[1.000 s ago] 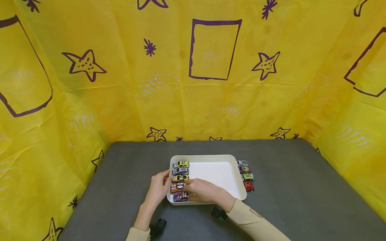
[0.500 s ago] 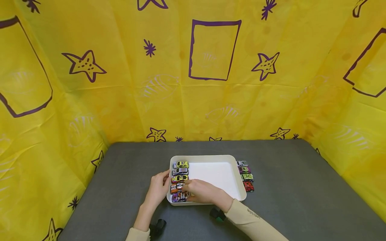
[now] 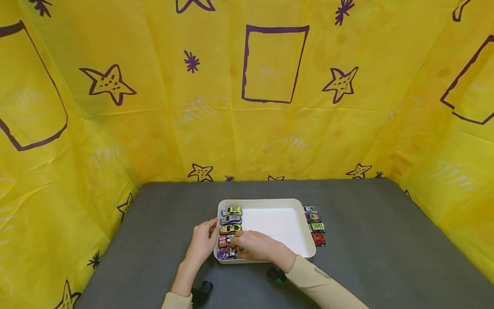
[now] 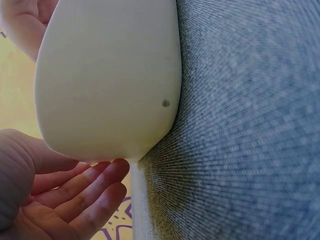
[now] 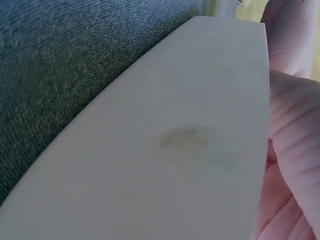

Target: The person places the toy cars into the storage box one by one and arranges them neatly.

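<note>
A cream rectangular tray [image 3: 270, 260] holds a column of small toy cars along its left side. At the near left corner my right hand [image 3: 259, 246] reaches in over the front wall and holds a purple toy car [image 3: 225, 253] between thumb and fingers. Just behind that car is an orange-and-white toy car [image 3: 224, 241], partly covered by the fingers. My left hand [image 3: 203, 241] rests its fingertips against the tray's left wall, fingers extended. In the left wrist view, those fingers [image 4: 102, 192] lie relaxed outside the wall. The right wrist view mostly shows the tray's outer wall [image 5: 150, 125], hiding the car.
Beyond the tray's right wall a column of toy cars stands on the grey table [image 3: 370, 240], with a red toy car [image 3: 318, 239] nearest. Farther back in the tray sit a yellow toy car [image 3: 233, 210] and others. Yellow patterned cloth [image 3: 270, 141] surrounds the table.
My right hand has slid slightly left with the purple toy car, bringing it close to the tray's left wall. My left hand stays in place at the wall.
</note>
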Motion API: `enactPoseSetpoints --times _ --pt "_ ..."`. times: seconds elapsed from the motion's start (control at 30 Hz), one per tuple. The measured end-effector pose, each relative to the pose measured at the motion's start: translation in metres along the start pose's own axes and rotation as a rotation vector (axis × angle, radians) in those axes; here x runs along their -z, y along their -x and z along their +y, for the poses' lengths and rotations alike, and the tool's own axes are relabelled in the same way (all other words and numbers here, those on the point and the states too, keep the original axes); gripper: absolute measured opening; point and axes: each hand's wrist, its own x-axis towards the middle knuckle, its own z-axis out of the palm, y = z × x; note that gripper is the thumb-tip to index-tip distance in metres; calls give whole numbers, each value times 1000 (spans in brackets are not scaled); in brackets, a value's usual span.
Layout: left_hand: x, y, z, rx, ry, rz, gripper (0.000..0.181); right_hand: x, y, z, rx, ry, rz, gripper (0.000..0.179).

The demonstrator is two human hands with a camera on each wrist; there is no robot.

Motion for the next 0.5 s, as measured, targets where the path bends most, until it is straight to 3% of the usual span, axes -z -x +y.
enactPoseSetpoints --times 0.5 --pt "0 0 1 22 2 -11 26 2 1 2 14 -83 7 18"
